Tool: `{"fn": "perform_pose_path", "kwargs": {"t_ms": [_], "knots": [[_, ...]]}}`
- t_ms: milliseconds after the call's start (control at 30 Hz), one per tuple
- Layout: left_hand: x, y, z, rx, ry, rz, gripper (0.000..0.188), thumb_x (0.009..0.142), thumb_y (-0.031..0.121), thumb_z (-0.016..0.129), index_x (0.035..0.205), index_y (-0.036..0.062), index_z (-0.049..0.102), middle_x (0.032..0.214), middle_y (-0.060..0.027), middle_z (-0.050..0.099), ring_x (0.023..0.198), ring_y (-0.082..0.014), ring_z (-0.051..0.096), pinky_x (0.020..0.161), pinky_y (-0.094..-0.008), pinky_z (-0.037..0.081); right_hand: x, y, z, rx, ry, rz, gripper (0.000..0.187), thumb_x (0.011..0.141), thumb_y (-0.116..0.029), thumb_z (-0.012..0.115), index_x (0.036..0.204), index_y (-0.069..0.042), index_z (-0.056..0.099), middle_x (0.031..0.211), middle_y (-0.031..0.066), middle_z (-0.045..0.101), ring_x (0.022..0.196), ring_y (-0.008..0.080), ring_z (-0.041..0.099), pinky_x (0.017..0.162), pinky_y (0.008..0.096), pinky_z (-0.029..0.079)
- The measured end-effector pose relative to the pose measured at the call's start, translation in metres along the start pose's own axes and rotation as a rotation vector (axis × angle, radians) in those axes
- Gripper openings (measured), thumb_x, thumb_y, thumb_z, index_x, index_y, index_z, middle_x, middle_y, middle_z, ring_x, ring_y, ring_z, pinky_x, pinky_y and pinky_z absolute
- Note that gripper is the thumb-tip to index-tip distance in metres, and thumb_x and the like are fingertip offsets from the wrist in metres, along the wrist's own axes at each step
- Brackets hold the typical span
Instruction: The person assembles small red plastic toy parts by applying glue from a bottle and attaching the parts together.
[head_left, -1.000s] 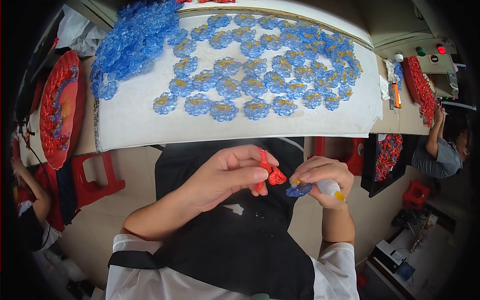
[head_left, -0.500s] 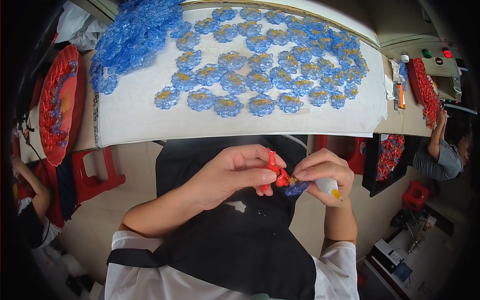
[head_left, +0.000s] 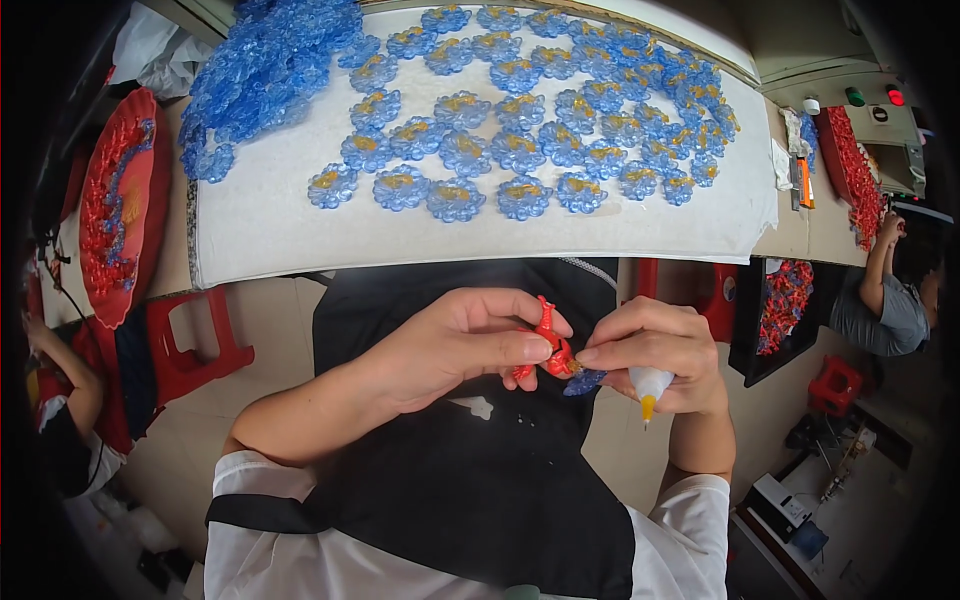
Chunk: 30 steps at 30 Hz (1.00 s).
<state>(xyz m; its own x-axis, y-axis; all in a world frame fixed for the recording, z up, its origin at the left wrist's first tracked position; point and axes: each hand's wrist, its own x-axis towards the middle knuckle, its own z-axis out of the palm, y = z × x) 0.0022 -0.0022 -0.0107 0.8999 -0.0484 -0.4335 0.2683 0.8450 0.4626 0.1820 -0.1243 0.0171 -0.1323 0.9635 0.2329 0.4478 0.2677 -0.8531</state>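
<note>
The person's left hand (head_left: 460,350) pinches a small red figure (head_left: 556,358) between thumb and fingers; its red body rises past the fingertips and its rounded end points toward the other hand. The right hand (head_left: 665,350) grips a translucent blue flower piece (head_left: 584,382) at its fingertips and also holds a white bottle (head_left: 650,382) lower down, yellow tip slanting downward, away from the figure. The flower piece sits just below and beside the figure's rounded end; the two seem to touch, though the fingers cover the exact join.

Both hands are over the black apron (head_left: 430,500), on the near side of the table edge and below it in the view. A strip of white sheet (head_left: 480,241) lies between that edge and the front row of blue flowers (head_left: 525,198), which carry yellow marks. A heap of blue flowers (head_left: 270,70) stands at the far left. Beyond the right hand is a black tray (head_left: 742,350) of red and blue pieces, well apart from it.
</note>
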Motion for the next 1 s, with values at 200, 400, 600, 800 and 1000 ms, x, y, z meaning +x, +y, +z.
{"fn": "perform_pose_path", "kwargs": {"t_ms": [200, 400, 600, 800, 1000], "knots": [[0.003, 0.001, -0.001, 0.033, -0.012, -0.056, 0.023, 0.08, 0.01, 0.056, 0.101, -0.0007, 0.053, 0.082, -0.0077, 0.058, 0.064, -0.0095, 0.054, 0.059, -0.0203, 0.042, 0.002, -0.001, -0.002, 0.032, -0.042, 0.013, 0.026, 0.057, 0.0, 0.069, 0.082, -0.005, 0.063, 0.075, 0.0054, 0.056, 0.062, 0.0168, 0.058, 0.047, 0.0243, 0.044], [0.004, 0.004, 0.003, 0.016, 0.017, -0.145, 0.025, 0.079, 0.009, 0.057, 0.102, -0.0007, 0.052, 0.083, -0.0066, 0.059, 0.065, -0.0085, 0.054, 0.06, -0.0201, 0.043, 0.003, 0.0, -0.005, 0.034, -0.114, 0.066, 0.026, 0.058, 0.0, 0.068, 0.083, -0.005, 0.063, 0.075, 0.0047, 0.056, 0.063, 0.0167, 0.057, 0.048, 0.0249, 0.044], [0.003, 0.006, 0.008, 0.12, 0.086, -0.076, 0.031, 0.077, 0.004, 0.059, 0.106, 0.0007, 0.049, 0.085, -0.0044, 0.059, 0.073, -0.0063, 0.053, 0.066, -0.0189, 0.042, 0.0, 0.002, 0.005, -0.066, -0.001, 0.048, 0.026, 0.058, 0.0, 0.068, 0.083, -0.006, 0.064, 0.077, 0.0054, 0.054, 0.064, 0.0159, 0.056, 0.048, 0.0245, 0.045], [0.001, 0.004, 0.007, 0.16, 0.109, -0.039, 0.03, 0.076, 0.002, 0.059, 0.105, 0.0012, 0.05, 0.087, -0.0038, 0.059, 0.077, -0.0051, 0.054, 0.07, -0.0184, 0.042, 0.002, 0.003, 0.008, -0.091, 0.006, 0.049, 0.028, 0.056, 0.003, 0.068, 0.082, -0.005, 0.064, 0.076, 0.0058, 0.052, 0.062, 0.0152, 0.054, 0.047, 0.023, 0.044], [0.0, 0.002, 0.008, 0.18, 0.137, -0.043, 0.029, 0.076, 0.002, 0.059, 0.104, 0.0015, 0.05, 0.086, -0.0034, 0.059, 0.077, -0.0051, 0.054, 0.07, -0.0184, 0.041, -0.003, 0.006, 0.013, -0.084, 0.02, 0.021, 0.027, 0.056, 0.004, 0.067, 0.082, -0.003, 0.064, 0.074, 0.0064, 0.051, 0.062, 0.0153, 0.053, 0.046, 0.0217, 0.044]]}}
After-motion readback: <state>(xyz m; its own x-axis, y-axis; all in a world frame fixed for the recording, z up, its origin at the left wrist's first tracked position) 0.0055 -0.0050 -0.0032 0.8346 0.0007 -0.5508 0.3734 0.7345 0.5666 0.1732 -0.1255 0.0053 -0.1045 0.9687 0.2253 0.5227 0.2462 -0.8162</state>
